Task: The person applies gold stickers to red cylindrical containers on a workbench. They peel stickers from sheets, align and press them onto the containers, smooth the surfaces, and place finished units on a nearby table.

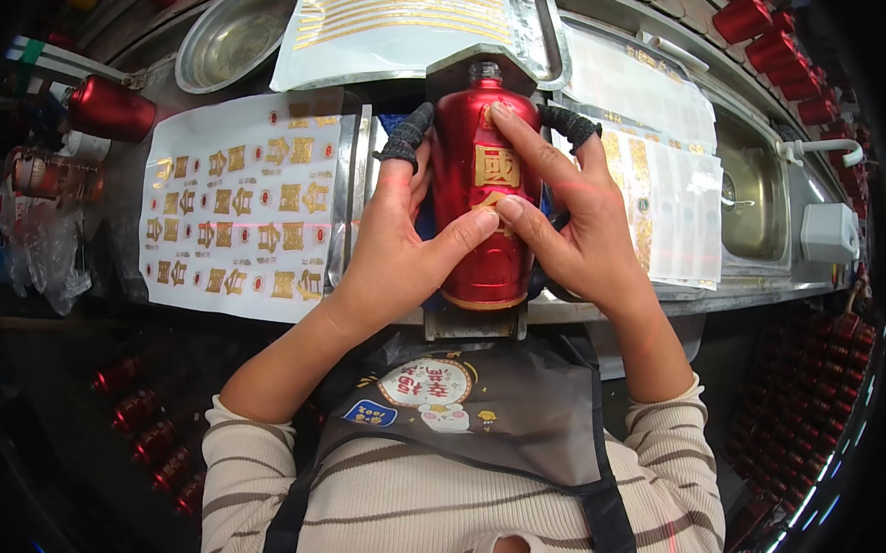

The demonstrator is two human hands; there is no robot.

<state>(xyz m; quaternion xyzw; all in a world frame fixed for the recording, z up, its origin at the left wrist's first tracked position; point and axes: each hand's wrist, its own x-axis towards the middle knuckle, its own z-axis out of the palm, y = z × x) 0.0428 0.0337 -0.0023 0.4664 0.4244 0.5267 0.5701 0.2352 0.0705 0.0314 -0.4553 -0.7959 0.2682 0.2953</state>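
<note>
A glossy red bottle (472,260) with gold lettering on its front lies in a metal holder (472,63), its neck pointing away from me. My left hand (395,229) wraps its left side, the thumb pressed on the lower gold decal. From the other side my right hand (585,219) grips the bottle, its thumb beside the left one and its index finger on a small gold decal near the shoulder. Dark knitted covers sit on a finger of each hand. Fingers behind the bottle are hidden.
Left of the bottle lies a white sheet (234,212) of gold and red decals. Another sheet (391,54) with gold stripes lies behind. More decal sheets (686,224) lie on the right, before a sink (755,200). A metal bowl (235,37) stands far left. Red bottles (777,54) crowd the sides.
</note>
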